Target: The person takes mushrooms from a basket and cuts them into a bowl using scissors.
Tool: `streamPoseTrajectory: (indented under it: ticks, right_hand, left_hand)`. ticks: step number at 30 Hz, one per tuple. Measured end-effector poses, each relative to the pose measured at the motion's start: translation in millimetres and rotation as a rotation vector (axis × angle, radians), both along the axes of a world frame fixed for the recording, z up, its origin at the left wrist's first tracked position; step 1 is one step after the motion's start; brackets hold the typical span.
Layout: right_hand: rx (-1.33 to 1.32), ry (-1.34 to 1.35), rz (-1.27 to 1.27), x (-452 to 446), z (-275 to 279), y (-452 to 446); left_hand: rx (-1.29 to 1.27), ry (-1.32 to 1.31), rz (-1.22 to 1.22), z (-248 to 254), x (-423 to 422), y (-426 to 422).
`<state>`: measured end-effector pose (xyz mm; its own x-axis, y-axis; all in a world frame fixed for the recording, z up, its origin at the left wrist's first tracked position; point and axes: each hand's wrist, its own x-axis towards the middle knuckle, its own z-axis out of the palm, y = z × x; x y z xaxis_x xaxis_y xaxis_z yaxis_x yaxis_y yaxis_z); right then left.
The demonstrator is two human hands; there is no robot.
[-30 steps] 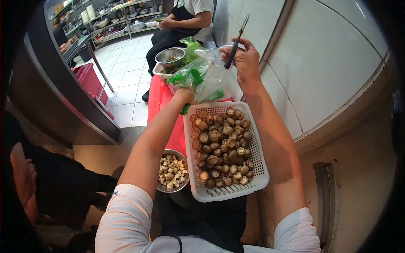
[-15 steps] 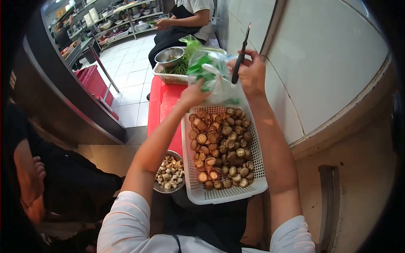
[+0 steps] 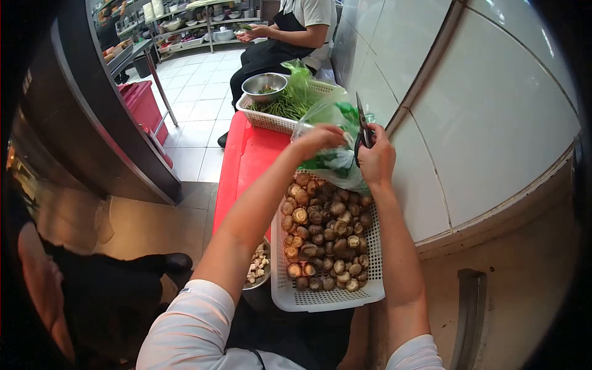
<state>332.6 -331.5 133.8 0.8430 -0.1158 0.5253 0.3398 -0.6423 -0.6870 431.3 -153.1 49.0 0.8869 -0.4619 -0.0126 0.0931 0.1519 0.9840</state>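
Note:
My right hand [image 3: 377, 159] is wrapped round the handles of dark scissors [image 3: 362, 126], whose blades point up. Just left of it, my left hand [image 3: 320, 139] is at the clear and green plastic bag [image 3: 336, 161], blurred, and what its fingers hold is too unclear to name. The bag lies over the far end of a white basket [image 3: 327, 300] full of brown mushrooms [image 3: 330, 231]. Partly behind my left forearm, a metal bowl [image 3: 266, 279] holds pale cut pieces.
Beyond the bag, a white basket [image 3: 271, 123] holds green beans and a metal bowl [image 3: 264, 86] on the red surface [image 3: 250, 161]. A seated person [image 3: 290, 37] is farther off. Another person's arm [image 3: 40, 277] shows at left. A tiled wall [image 3: 487, 123] runs along the right.
The bag has come down over the mushroom basket's far end. My right hand with the scissors has moved lower, and my left hand has shifted right across the bag.

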Motion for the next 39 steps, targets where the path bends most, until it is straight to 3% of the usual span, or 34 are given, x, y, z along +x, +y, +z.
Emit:
streamPoseTrajectory:
  ticks: [1, 4, 7, 11, 12, 14, 19, 20, 23, 25, 31, 35, 39]
  right_hand:
    - [0.029, 0.003, -0.011, -0.3, -2.7, -1.8]
    - [0.046, 0.012, -0.027, 1.0, -4.6, -1.9]
    - [0.057, -0.06, -0.008, 0.9, -10.8, 1.4]
    - [0.012, -0.043, -0.019, -7.5, -11.3, 4.5]
    - [0.049, -0.039, 0.018, -11.0, -9.2, 4.2]
    - [0.034, -0.047, 0.011, -11.8, -12.7, 1.5]
    - [0.024, -0.05, -0.004, -12.3, -18.3, -5.3]
    - [0.019, -0.037, -0.015, -14.1, -16.9, -5.8]
    - [0.036, -0.046, -0.027, -16.0, -11.5, -9.7]
    - [0.069, -0.078, -0.031, -14.8, -11.4, -14.1]
    - [0.257, -0.164, -0.071, 1.9, -5.6, -17.3]
    - [-0.201, -0.255, -0.29, -9.2, 16.6, -6.7]
    - [-0.299, -0.449, -0.19, -25.7, 32.3, 7.8]
  left_hand:
    - [0.053, -0.001, 0.184, 1.0, 9.8, 13.0]
    - [0.714, -0.265, 0.334, -47.0, 49.7, 41.3]
    - [1.328, -0.678, 0.274, -61.9, 33.2, 50.0]
    - [1.501, -0.414, -0.2, -71.7, 45.2, 38.0]
    - [1.575, -0.536, -0.068, -48.8, 25.9, 30.2]
    - [1.491, -0.513, -0.118, -62.3, 35.3, 33.8]
    - [1.353, -0.102, -0.162, -48.1, 39.4, 42.3]
    - [1.316, -0.156, -0.08, -64.1, 47.1, 50.0]
    - [1.403, -0.321, 0.054, -41.3, 46.2, 57.5]
    - [1.521, -0.334, 0.146, 10.9, 24.7, 52.8]
    - [1.762, -0.55, 0.2, 50.4, 4.0, 49.4]
    - [1.778, -0.705, 0.342, 31.1, 10.0, 41.7]
    - [1.562, -0.687, 0.313, 22.1, -6.1, 38.9]
